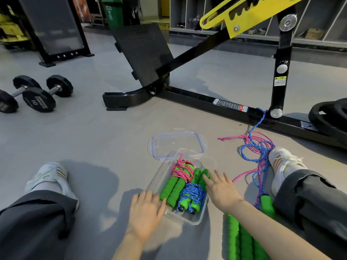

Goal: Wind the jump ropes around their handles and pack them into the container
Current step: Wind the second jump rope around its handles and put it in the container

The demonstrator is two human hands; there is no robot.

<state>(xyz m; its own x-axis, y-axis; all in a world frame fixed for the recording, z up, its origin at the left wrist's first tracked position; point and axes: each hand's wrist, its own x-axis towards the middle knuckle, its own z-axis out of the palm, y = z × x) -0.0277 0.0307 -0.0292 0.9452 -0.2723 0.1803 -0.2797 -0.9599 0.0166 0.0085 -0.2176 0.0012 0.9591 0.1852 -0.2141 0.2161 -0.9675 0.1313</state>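
Head | left hand [145, 212] flat at container [194, 219] edge | right hand [221, 192] spread over wound ropes [191, 194] | both empty

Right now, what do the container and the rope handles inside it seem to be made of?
The container is likely clear, glossy plastic: the floor shows through its walls. The handles are probably soft green foam, matte, with a ridged surface.
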